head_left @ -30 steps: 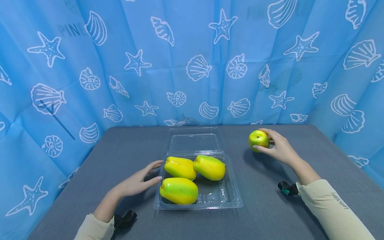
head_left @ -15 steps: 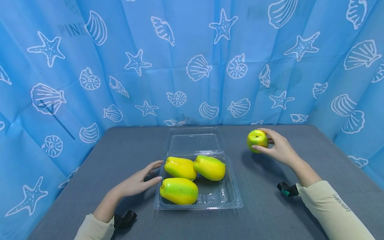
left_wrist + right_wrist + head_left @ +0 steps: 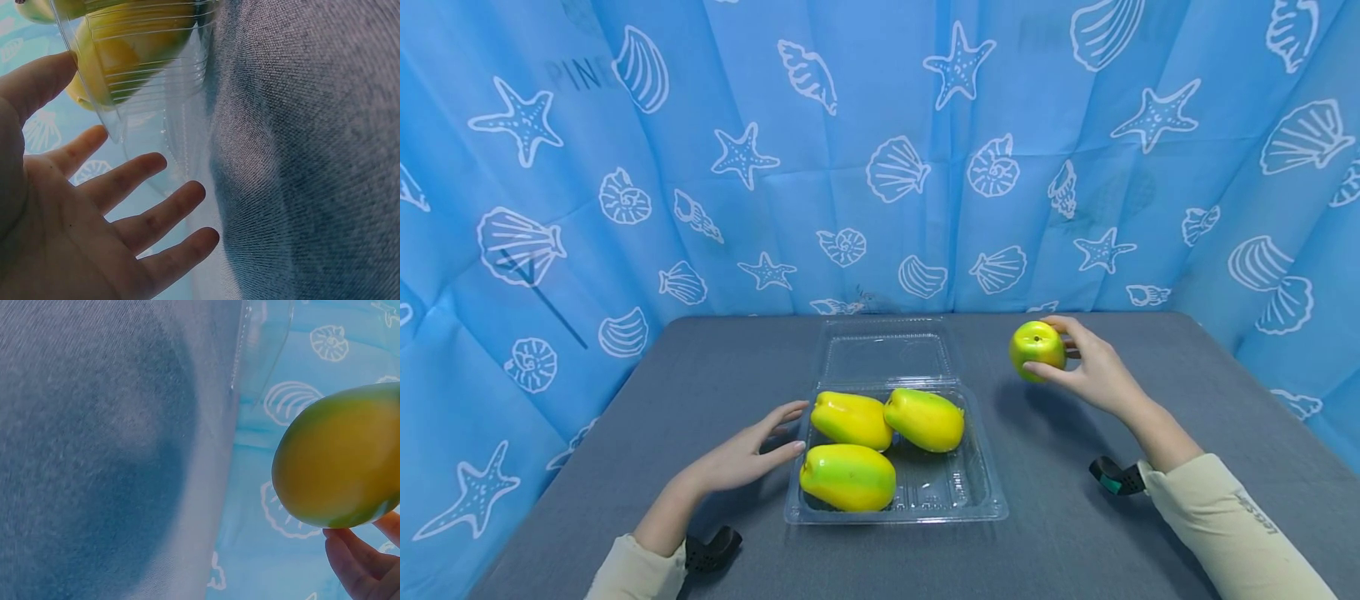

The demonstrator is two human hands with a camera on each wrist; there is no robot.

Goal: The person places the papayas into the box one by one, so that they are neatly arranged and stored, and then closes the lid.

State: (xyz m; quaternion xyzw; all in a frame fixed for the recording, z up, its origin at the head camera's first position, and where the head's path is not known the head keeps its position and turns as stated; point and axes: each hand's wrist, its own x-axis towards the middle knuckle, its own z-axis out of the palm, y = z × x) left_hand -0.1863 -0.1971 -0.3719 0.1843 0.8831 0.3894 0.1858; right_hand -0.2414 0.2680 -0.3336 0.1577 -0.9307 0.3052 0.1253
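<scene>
Off the table at the right, my right hand (image 3: 1097, 369) grips a glossy yellow-green papaya (image 3: 1037, 351) between thumb and fingers, its end facing the head view. In the right wrist view that papaya (image 3: 344, 456) is large, with fingertips (image 3: 344, 556) against its underside. My left hand (image 3: 741, 450) is beside the left wall of a clear plastic clamshell box (image 3: 977, 500); its fingers are spread, and the left wrist view shows the thumb tip (image 3: 65, 60) at the rim. Inside the box lie three papayas: back left (image 3: 852, 421), back right (image 3: 924, 420) and front left (image 3: 847, 477).
The box's clear lid (image 3: 887, 354) lies folded back behind it. A grey cloth covers the table (image 3: 1000, 554). Behind and at both sides hangs a blue curtain (image 3: 880, 108) with white shells and starfish. A black device (image 3: 1116, 477) is at each wrist.
My right hand has carried the papaya slightly left and up, toward the box side of the table. The left hand and the box have stayed put.
</scene>
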